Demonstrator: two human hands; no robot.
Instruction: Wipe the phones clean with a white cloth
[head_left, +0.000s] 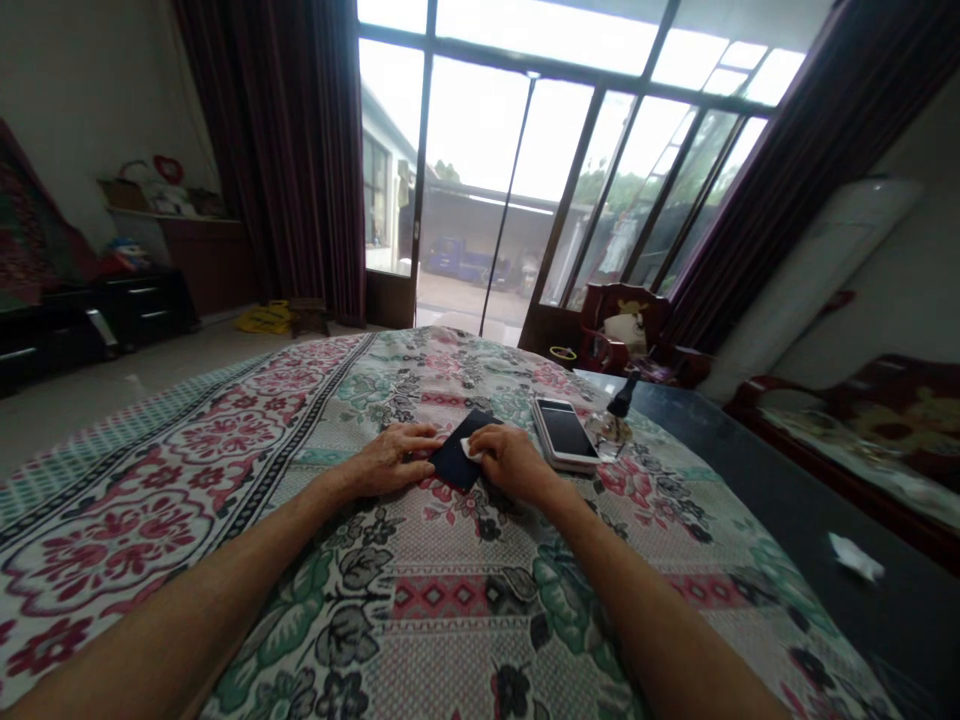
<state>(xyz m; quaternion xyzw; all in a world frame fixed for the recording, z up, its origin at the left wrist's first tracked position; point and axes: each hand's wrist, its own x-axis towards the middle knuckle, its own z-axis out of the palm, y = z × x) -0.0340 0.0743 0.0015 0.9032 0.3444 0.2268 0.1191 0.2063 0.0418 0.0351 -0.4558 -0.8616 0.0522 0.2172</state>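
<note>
A dark blue, flat rectangular piece, like a card or thin booklet (452, 462), lies on the patterned tablecloth (442, 545) in front of me. My left hand (397, 458) lies at its left edge, fingers stretched out and thumb apart, fingertips touching or close to the edge. Over its right part is my right hand (510, 458), closed on a small white wad (468, 448) that looks like tissue or a cotton pad. The wad rests against the dark surface. To the right lies a white-framed device with a dark screen (566, 432). Beside it stands a small glass bottle with a black top (616, 425).
A dark tabletop (757, 480) at the right carries a crumpled white tissue (856, 557). Beyond the table are glass doors (487, 190), a carved wooden chair (624, 325) and dark curtains (277, 160). A wooden sofa (885, 430) stands at the far right.
</note>
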